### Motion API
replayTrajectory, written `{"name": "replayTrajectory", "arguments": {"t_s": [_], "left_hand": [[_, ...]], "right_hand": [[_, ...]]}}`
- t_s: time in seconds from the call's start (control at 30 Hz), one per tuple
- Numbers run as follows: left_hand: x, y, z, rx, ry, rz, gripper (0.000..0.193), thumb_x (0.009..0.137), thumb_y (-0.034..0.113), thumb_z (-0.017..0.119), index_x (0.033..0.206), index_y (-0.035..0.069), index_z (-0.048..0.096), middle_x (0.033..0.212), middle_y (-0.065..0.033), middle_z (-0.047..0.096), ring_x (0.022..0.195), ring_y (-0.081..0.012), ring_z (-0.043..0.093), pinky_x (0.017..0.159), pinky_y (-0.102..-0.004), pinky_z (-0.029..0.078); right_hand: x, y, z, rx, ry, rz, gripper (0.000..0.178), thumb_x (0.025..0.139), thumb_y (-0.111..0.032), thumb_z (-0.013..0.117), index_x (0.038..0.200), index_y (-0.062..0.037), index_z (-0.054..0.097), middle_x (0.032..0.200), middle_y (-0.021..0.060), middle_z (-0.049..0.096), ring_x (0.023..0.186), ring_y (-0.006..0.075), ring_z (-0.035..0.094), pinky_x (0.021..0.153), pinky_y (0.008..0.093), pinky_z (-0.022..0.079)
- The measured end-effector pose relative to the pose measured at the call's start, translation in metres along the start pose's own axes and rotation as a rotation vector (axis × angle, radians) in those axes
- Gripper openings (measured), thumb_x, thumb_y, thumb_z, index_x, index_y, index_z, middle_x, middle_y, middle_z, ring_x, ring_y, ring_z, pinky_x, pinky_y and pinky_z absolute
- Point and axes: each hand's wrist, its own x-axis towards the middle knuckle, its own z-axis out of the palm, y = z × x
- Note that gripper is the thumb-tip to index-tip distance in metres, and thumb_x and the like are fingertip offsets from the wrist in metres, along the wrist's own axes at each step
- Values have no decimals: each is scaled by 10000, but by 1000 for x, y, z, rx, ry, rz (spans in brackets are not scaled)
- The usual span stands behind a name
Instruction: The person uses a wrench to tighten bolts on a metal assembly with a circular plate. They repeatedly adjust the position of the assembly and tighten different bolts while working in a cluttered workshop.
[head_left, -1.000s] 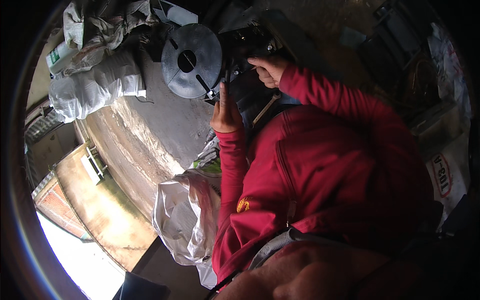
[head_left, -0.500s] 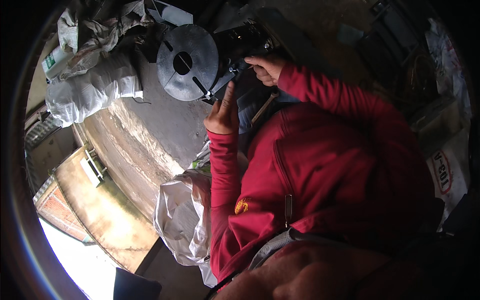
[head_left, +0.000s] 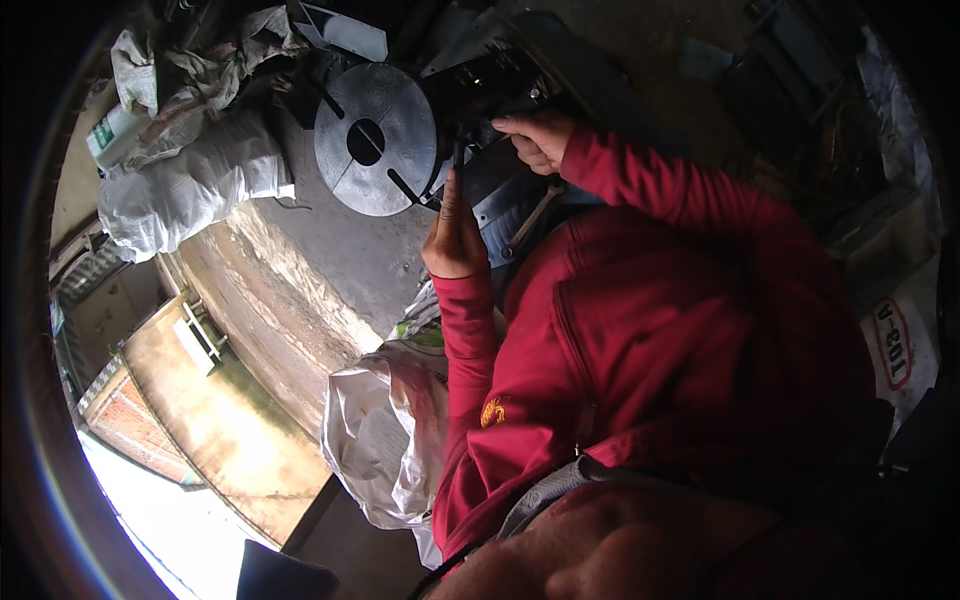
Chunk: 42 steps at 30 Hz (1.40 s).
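A round grey metal disc with a central hole and slots lies at the top, left of my hands. My left hand is at its lower right edge, index finger stretched upward along a narrow dark part. The other fingers look curled, and what they grip is hidden. Across from it, my right hand is closed, thumb and index pinched at the dark end of something too shadowed to name. Below the right hand lies a wrench, beside a grey-blue metal piece.
A white sack stands by my left arm. White wrapped bundles and a white container are at the upper left. Dark machinery parts lie beyond my hands. Another printed white sack is at the right.
My left hand has shifted slightly right, its finger now alongside the dark part. That part has swung more upright. The right hand stays nearly in place; more of the wrench shows.
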Motion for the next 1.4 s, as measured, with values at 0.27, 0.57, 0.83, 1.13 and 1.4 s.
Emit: {"name": "replayTrajectory", "arguments": {"t_s": [0.27,0.57,0.83,1.13,1.4], "left_hand": [[6,7,-2,45,-238,-135,444,868,-26,540,1297,91,541,984,-153,691,610,-125,620,541,-263,466],[3,4,-8,-5,-173,-117,454,886,-6,526,1318,134,528,897,-151,694,531,-54,431,498,-254,435],[4,-2,2,-34,-86,-49,486,843,-20,567,1299,149,552,628,-132,548,468,-142,478,467,-289,421],[5,1,6,25,-96,-45,471,842,-33,560,1293,103,549,815,-170,677,503,-169,558,487,-282,455],[7,-3,-4,128,-177,-108,495,821,-48,567,1294,98,546,819,-165,678,494,-193,569,478,-294,451]], "right_hand": [[6,2,-10,20,-51,-23,333,892,-385,579,803,-71,518,441,-41,274,330,75,191,352,268,132],[1,-1,-7,21,-70,18,340,923,-382,527,689,-157,425,458,-74,257,337,39,193,341,225,144],[-3,0,-1,7,-24,4,351,924,-390,529,685,-160,413,461,-76,256,347,38,183,346,231,139],[-7,-4,-4,-39,-11,57,362,922,-400,531,894,-42,573,466,-78,243,340,32,184,343,230,139],[-3,-8,-4,-49,-22,127,472,911,-411,546,1022,47,564,466,-88,245,328,24,182,336,222,140]]}}
